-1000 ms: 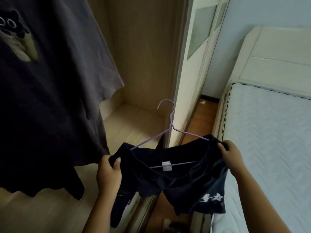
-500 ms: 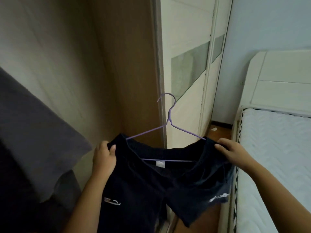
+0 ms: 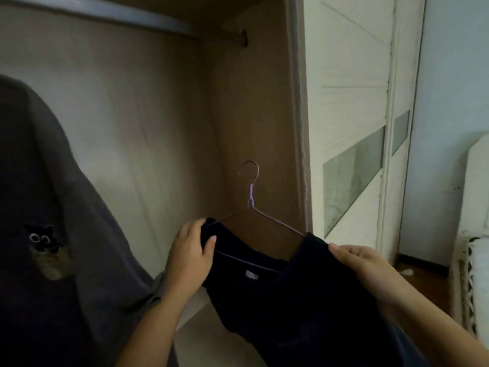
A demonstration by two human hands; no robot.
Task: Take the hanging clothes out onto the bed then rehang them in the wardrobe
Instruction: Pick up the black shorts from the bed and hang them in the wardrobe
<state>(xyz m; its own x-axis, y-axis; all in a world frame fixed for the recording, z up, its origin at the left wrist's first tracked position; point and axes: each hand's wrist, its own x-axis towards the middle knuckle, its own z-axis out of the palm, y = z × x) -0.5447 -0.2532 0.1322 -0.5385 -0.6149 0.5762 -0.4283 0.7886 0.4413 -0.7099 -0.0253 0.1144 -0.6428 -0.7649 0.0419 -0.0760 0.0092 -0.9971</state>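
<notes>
A dark navy shirt (image 3: pixel 285 300) hangs on a thin purple wire hanger (image 3: pixel 250 197), held up inside the open wardrobe. My left hand (image 3: pixel 189 260) grips the shirt's left shoulder and my right hand (image 3: pixel 360 263) grips its right shoulder. The hanger's hook points up, well below the wardrobe rail (image 3: pixel 111 15) that crosses the top of the view. A grey shirt with a cat print (image 3: pixel 50 207) hangs at the left inside the wardrobe.
The wardrobe's wooden side wall (image 3: pixel 254 107) stands right behind the hanger. A white sliding door with grey panels (image 3: pixel 352 128) is to the right. The bed's white headboard and mattress edge (image 3: pixel 476 234) show at far right, past a strip of wooden floor.
The view has tilted up and the rail has come into sight. Both hands have lifted the shirt on its hanger higher and further into the wardrobe.
</notes>
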